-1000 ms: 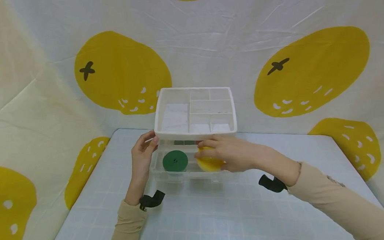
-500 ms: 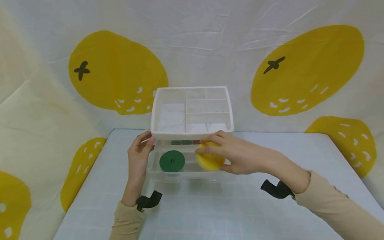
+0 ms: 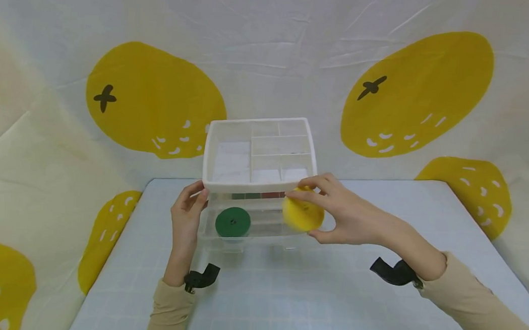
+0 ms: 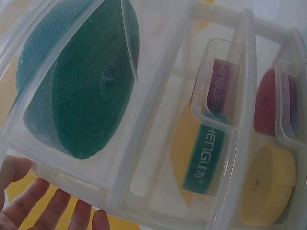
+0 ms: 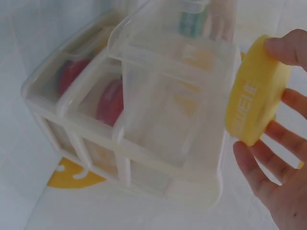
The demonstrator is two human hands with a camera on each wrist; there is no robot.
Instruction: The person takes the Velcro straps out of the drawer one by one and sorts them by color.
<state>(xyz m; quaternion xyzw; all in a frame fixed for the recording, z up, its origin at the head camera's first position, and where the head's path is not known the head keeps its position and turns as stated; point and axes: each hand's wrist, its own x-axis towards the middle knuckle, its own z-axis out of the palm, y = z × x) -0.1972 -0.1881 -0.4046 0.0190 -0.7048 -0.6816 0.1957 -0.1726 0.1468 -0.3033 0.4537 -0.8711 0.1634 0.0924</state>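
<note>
1. Because the right hand (image 3: pixel 352 216) pinches the yellow roll (image 3: pixel 303 215) by its rim, just right of the head view's centre, it could slip.
2. Should the left hand (image 3: pixel 186 217), fingers spread against the drawer unit (image 3: pixel 257 189) left of centre, slacken, that might shift.

Over the table (image 3: pixel 292 300) there, a drawer (image 3: pixel 265 229) is jutting toward six o'clock from beneath a tray (image 3: pixel 232 163). One roll (image 3: pixel 232 225) is lying inside at nine, near the left hand (image 3: pixel 186 218); the right hand (image 3: pixel 344 210) is holding another roll (image 3: pixel 301 216) at three.
</note>
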